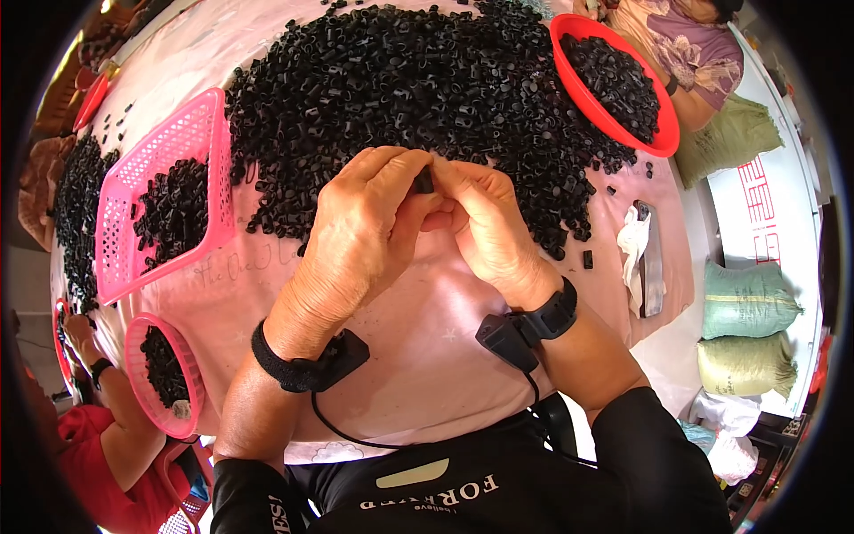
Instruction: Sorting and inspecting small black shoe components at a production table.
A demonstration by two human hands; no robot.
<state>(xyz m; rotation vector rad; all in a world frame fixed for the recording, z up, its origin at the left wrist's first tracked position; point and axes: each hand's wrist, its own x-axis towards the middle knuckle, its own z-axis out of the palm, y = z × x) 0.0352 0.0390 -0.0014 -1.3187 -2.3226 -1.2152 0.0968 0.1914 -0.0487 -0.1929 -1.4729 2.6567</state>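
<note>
The middle of the table (418,378) is being covered by a heap (400,80) of loose black parts. Anything let slip over the heap's near edge could easily be getting lost there, since one part is hardly being told from another by eye; such a slip would likely be caused by a pinch being relaxed or twisted unevenly. Over that edge, the left hand (365,200) and right hand (489,218) are being held together, angled inward, with fingers curled. Between both sets of fingertips (contact is being partly hidden), a small black piece (423,182) is being gripped at the heap's near edge.
</note>
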